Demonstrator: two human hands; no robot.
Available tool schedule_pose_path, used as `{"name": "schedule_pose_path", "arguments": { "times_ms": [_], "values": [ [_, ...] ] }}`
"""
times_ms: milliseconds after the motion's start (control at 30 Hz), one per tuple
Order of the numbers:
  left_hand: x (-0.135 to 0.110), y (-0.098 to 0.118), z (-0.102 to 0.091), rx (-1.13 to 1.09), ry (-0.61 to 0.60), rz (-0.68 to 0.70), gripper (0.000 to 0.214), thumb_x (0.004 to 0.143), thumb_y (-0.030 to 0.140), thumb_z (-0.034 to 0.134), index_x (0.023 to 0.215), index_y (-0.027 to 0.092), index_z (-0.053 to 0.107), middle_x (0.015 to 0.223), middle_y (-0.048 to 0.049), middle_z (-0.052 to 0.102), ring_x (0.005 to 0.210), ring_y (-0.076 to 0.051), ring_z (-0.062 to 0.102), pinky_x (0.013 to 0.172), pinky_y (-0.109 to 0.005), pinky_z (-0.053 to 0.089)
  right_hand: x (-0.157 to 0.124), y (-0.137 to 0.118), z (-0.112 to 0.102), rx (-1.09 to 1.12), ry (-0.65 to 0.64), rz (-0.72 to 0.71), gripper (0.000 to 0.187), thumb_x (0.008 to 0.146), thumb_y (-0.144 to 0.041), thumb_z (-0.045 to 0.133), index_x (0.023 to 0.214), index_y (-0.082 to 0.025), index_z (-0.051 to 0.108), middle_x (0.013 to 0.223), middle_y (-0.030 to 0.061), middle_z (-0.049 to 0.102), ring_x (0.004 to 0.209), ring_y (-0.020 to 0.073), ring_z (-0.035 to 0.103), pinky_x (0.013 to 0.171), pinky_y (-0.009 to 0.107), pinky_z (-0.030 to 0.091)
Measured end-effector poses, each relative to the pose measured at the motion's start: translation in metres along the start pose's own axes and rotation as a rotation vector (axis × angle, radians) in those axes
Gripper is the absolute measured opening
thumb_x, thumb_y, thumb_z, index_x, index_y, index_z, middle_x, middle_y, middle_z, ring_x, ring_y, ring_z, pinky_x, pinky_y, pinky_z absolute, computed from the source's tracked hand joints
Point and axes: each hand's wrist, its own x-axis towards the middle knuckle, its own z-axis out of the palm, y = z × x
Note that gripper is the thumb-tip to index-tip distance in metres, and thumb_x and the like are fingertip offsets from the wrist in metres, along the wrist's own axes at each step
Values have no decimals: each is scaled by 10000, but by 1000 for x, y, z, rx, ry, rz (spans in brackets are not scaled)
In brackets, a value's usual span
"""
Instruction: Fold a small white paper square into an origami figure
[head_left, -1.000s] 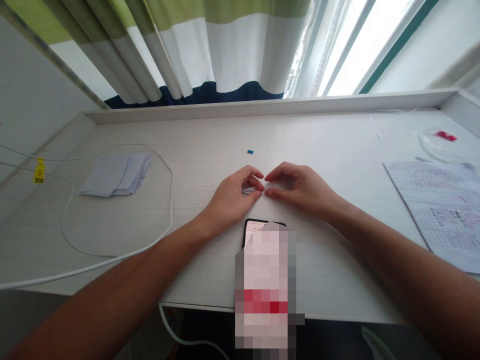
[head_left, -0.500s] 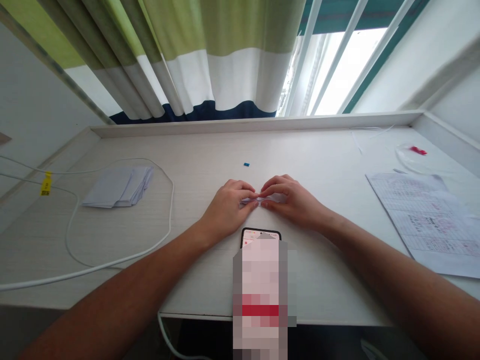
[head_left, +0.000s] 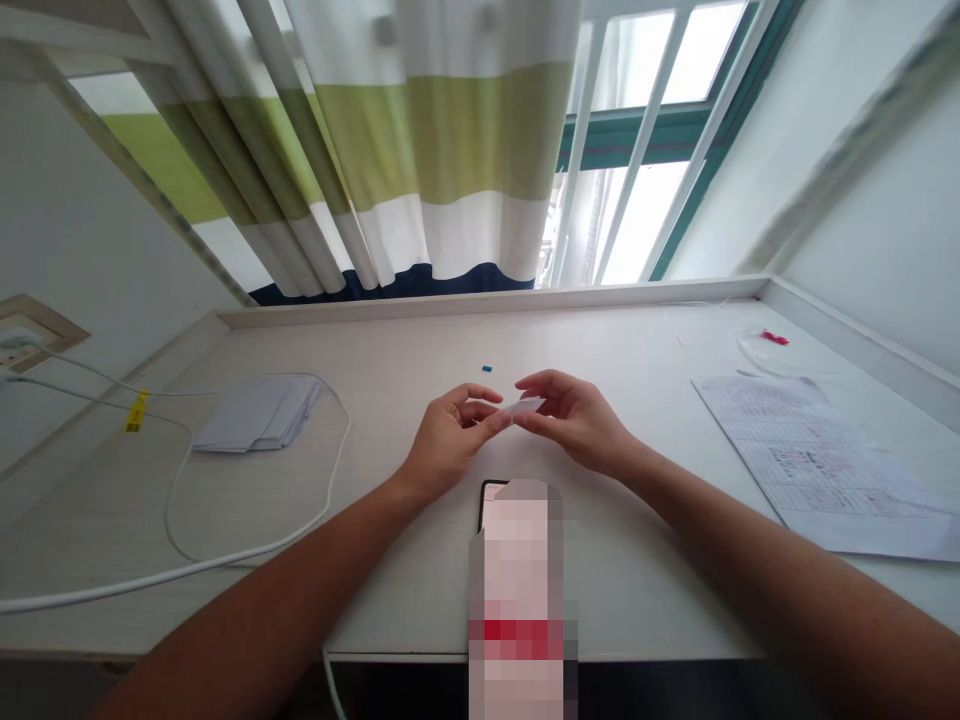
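Both my hands meet over the middle of the white desk (head_left: 420,560). My left hand (head_left: 446,440) and my right hand (head_left: 574,420) pinch a small folded white paper strip (head_left: 525,405) between their fingertips, lifted slightly above the desk top. A phone (head_left: 491,497) lies just in front of my hands, its screen mostly blurred out. A tiny blue piece (head_left: 487,368) rests on the desk behind my hands.
A stack of white paper sheets (head_left: 259,413) lies at the left, ringed by a white cable (head_left: 247,550) with a yellow tag (head_left: 136,411). A printed sheet (head_left: 817,460) lies at the right, and a clear bag with a red item (head_left: 772,338) farther back. Striped curtains hang behind.
My hands have lifted the paper strip off the desk, where they pressed it before. The camera has tilted upward, showing more of the curtain and window.
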Motion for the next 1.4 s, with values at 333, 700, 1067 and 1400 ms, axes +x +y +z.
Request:
{"name": "schedule_pose_path", "arguments": {
  "times_ms": [333,700,1067,1400],
  "values": [
    [-5,2,11,-306,59,9,285,723,358,928,857,192,740,801,12,756,722,-90,608,744,-242,491,-3,-7,7,143,-114,-114,164,874,-343,816,968,-215,777,929,42,733,909,205,699,865,406,568],
    [-2,-4,2,4,71,280,133,827,345,854,895,234,827,1058,-59,798,995,-209,723,874,-350,563,-5,-10,8,164,-77,-44,246,826,-404,853,971,-215,791,972,54,768,922,209,724,894,413,590],
    [-3,-4,-2,159,51,414,85,883,295,808,958,285,846,1100,-46,804,1053,-213,740,951,-383,591,-6,-8,11,164,14,-138,161,824,-374,861,872,-237,791,919,38,780,899,198,716,869,389,587],
    [-4,-6,0,113,62,484,132,832,226,848,947,291,845,1080,-41,790,1048,-200,733,941,-370,608,-10,-10,17,169,90,-146,173,845,-381,844,881,-229,769,891,30,777,860,192,724,842,379,596]
  ]
}}
